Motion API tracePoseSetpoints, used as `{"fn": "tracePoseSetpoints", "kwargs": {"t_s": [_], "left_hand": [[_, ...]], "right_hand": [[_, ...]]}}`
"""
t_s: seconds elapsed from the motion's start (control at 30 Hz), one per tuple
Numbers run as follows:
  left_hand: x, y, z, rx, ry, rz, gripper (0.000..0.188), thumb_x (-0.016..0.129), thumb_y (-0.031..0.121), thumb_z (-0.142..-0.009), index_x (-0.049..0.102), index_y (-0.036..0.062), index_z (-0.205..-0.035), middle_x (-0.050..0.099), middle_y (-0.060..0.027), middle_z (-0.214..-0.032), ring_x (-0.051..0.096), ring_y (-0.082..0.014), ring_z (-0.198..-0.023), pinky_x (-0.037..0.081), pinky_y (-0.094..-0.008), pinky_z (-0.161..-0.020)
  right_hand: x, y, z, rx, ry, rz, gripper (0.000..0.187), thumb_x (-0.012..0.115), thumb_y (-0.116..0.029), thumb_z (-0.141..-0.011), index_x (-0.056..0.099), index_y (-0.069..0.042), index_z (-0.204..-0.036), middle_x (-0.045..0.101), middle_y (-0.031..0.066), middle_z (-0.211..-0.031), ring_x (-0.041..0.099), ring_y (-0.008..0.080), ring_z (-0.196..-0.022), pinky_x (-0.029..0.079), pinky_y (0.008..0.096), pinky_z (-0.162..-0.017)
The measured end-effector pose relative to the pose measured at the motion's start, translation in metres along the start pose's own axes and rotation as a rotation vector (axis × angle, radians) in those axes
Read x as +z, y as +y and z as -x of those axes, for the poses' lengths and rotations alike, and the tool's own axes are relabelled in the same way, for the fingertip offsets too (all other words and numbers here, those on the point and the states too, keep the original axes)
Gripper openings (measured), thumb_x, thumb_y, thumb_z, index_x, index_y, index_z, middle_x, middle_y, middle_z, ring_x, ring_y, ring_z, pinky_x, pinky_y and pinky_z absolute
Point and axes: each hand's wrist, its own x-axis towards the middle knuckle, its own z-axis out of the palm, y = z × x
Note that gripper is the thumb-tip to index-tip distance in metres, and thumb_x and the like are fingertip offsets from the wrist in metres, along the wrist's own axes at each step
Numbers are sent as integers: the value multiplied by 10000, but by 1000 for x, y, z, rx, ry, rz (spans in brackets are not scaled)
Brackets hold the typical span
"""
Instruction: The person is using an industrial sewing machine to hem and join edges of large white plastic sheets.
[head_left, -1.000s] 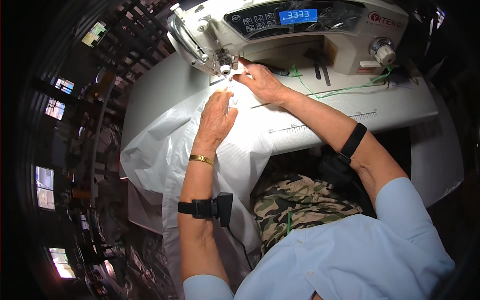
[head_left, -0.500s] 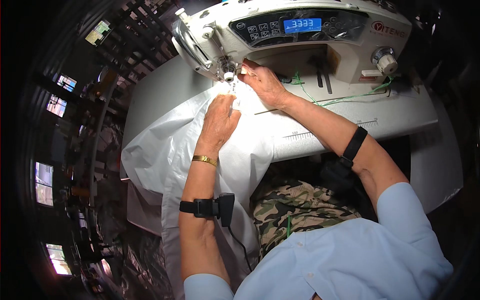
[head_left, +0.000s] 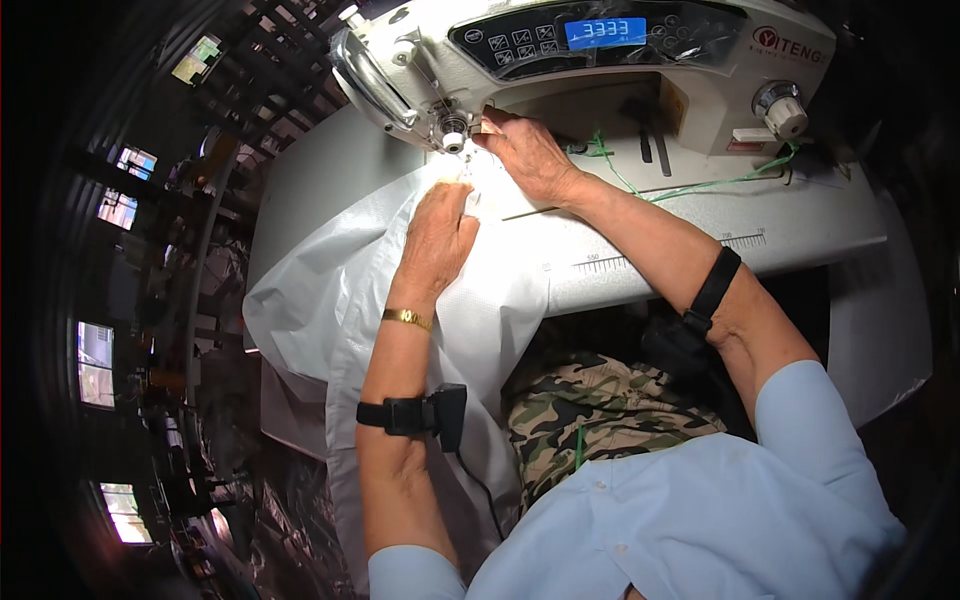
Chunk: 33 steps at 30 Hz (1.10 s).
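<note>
A white sheet of fabric (head_left: 370,245) runs under the needle area of a white sewing machine (head_left: 640,95) and hangs over the table's near edge. My left hand (head_left: 437,235) lies on the fabric just in front of the needle, its fingers bent together on it and the fingertips lost in glare. Right of the needle bar (head_left: 453,140), my right hand (head_left: 530,158) is closed, with thumb and forefinger raised against the machine head. Whatever those fingers grip is hidden.
Green thread (head_left: 725,180) trails across the machine bed. Dark slim tools (head_left: 655,145) lie under the machine arm. A printed ruler scale (head_left: 600,264) marks the table's front edge. A cable (head_left: 485,495) hangs from the black strap device (head_left: 450,415) on my left forearm.
The view has shifted and tilted slightly. Both hands keep nearly the same places by the needle, and the fabric lies almost as before.
</note>
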Motion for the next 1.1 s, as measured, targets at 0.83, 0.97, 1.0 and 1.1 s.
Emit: {"fn": "tracePoseSetpoints", "kwargs": {"t_s": [0.83,0.97,1.0,1.1], "left_hand": [[1,6,6,51,35,-24,268,455,27,-750,522,-31,-1003,536,-200,-943,520,-355,-930,414,-445,-866],[2,3,4,61,25,-10,299,457,37,-762,526,-29,-1045,555,-215,-969,528,-374,-958,415,-440,-885],[1,4,4,54,24,-8,299,457,37,-762,526,-29,-1045,555,-215,-969,528,-374,-958,415,-440,-885],[-15,13,11,-373,-101,263,408,465,203,-937,473,-13,-1283,547,-188,-1260,511,-273,-1176,380,-330,-987]], "right_hand": [[-5,-12,5,194,-153,139,556,513,-251,-910,371,101,-1317,584,336,-962,579,431,-916,429,446,-807],[-4,-7,4,132,-176,198,516,493,-291,-922,419,96,-1256,586,333,-967,573,445,-931,434,458,-819],[-4,-8,5,63,-210,251,500,484,-302,-926,435,86,-1237,588,330,-974,568,447,-944,435,460,-825],[-14,-10,25,-33,-259,102,441,465,-283,-913,456,61,-1188,593,284,-1072,549,429,-1028,432,441,-885]]}}
